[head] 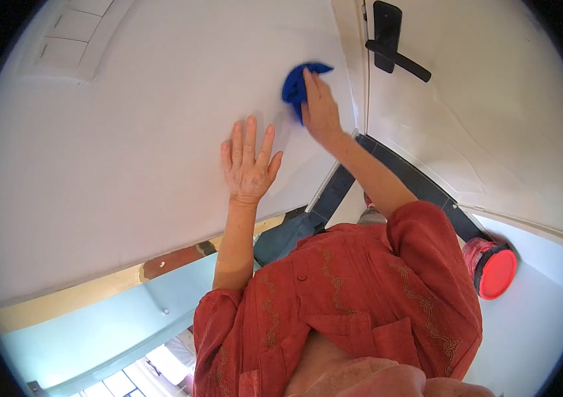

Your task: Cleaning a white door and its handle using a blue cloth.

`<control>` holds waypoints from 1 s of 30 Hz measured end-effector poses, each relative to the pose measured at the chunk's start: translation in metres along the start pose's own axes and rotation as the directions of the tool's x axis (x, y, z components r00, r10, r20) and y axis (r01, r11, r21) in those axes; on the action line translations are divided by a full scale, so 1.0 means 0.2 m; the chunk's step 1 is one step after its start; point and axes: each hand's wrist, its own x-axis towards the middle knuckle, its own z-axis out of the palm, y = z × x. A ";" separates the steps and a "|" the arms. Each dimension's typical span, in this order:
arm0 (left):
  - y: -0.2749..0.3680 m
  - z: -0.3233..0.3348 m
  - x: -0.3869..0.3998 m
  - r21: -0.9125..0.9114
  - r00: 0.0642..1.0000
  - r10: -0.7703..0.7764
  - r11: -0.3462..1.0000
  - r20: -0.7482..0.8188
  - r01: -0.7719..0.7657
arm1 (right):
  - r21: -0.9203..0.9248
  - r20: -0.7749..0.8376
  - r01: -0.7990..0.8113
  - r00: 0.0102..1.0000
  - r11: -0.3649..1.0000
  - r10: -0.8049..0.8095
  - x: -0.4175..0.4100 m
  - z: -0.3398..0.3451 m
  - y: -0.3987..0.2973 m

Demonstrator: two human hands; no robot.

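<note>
My right hand (322, 106) presses a crumpled blue cloth (295, 89) against the white wall (162, 139), close to the door frame (353, 64). The cloth bunches out past my fingertips, and part of it lies hidden under the hand. To the left of it and a little lower, my left hand (249, 161) rests on the same wall, palm down and fingers spread. It holds nothing.
A white door (470, 114) with a black lever handle (398, 57) is at the right. White switch plates (73, 27) sit at the upper left. A tub with a red lid (499, 274) stands at the lower right. Dark tiles (400, 164) run along the door's foot.
</note>
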 end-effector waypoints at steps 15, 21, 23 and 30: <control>0.01 0.04 0.00 0.085 1.000 0.002 0.996 -0.012 -0.001 | 0.101 -0.047 -0.284 0.956 0.954 0.290 0.11 0.12 0.44; 0.01 0.05 -0.01 0.091 1.000 0.016 0.996 -0.027 -0.013 | 0.151 0.311 -0.716 0.689 0.682 0.655 -0.24 0.30 0.47; 0.01 0.05 0.00 0.076 0.999 0.015 0.997 -0.043 -0.012 | 0.187 0.343 -0.727 0.678 0.660 0.650 -0.36 0.36 0.31; -0.01 0.03 -0.02 0.024 0.997 0.024 0.999 -0.072 -0.022 | 0.316 0.377 -0.531 0.831 0.787 0.409 -0.74 0.39 -0.33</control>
